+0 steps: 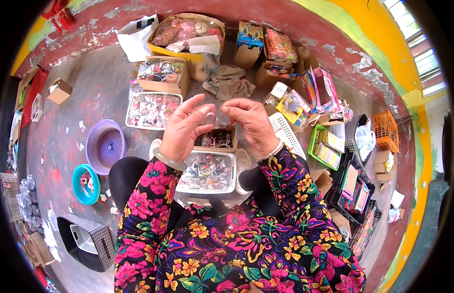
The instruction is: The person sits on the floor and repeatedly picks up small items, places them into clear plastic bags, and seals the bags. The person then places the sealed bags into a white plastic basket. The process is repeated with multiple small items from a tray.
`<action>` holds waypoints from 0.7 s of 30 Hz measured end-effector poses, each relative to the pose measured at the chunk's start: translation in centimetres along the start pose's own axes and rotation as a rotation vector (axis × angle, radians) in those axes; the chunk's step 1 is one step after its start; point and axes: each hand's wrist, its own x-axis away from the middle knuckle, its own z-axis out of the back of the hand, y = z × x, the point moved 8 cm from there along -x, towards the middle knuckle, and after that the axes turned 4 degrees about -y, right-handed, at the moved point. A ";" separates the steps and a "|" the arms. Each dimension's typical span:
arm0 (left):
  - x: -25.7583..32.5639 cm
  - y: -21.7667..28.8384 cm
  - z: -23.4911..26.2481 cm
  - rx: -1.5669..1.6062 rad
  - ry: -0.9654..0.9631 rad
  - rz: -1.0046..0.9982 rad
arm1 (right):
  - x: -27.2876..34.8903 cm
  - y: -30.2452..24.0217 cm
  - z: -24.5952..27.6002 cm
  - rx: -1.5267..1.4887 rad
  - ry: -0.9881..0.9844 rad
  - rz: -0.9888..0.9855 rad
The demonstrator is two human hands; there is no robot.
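Both hands are raised in front of me, above the baskets and a little apart. My left hand, with a pale bangle at the wrist, is curled, holding a small see-through piece by the thumb and fingertips; its kind is unclear. My right hand is pinched at thumb and forefinger; what is in the pinch is too small to make out. Below them stands a small cardboard box with dark, thin items in it. Nearer to me is a white plastic basket full of small clear-wrapped pieces.
Another white basket and open cartons stand ahead. To the left are a purple basin, a turquoise basin and a checked bin. On the right stand a green tray, black crates and an orange crate.
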 end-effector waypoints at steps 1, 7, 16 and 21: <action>0.0 -0.1 -0.1 -0.018 -0.009 0.005 | 0.1 0.0 0.3 -0.002 0.003 0.007; -0.3 -1.1 0.4 -0.078 -0.004 0.019 | 0.3 0.4 0.3 -0.066 -0.006 -0.054; -0.3 -1.0 0.4 -0.042 -0.029 0.031 | 0.5 0.1 0.6 0.094 0.009 -0.064; -0.3 -1.5 0.5 -0.025 -0.031 0.077 | 0.6 -0.1 0.1 0.091 0.018 -0.077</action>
